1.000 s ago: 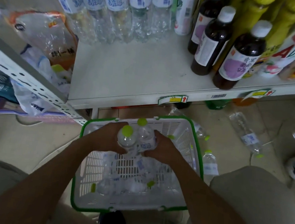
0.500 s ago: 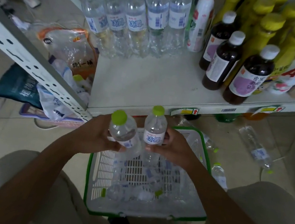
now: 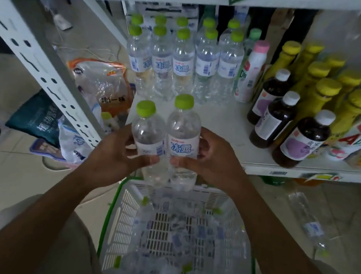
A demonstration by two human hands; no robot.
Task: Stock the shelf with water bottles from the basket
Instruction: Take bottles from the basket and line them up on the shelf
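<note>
My left hand (image 3: 113, 158) grips a clear water bottle (image 3: 147, 130) with a green cap. Beside it, my right hand (image 3: 214, 159) grips a second water bottle (image 3: 184, 128) of the same kind, its blue label facing me. Both bottles are upright and touching, held above the front edge of the white shelf (image 3: 226, 124). Several matching water bottles (image 3: 182, 62) stand in rows at the back of that shelf. Below my hands sits the white basket (image 3: 119, 222) with a green rim, with several more bottles lying in its bottom.
Dark brown bottles with white caps (image 3: 273, 116) and yellow-capped bottles (image 3: 321, 92) fill the shelf's right side. A white perforated upright (image 3: 46, 74) slants on the left, with plastic bags (image 3: 100, 81) behind it. Loose bottles (image 3: 308, 220) lie on the floor at right.
Both hands lifted the two bottles out of the basket and up to shelf height. The view tilted upward, showing more of the shelf.
</note>
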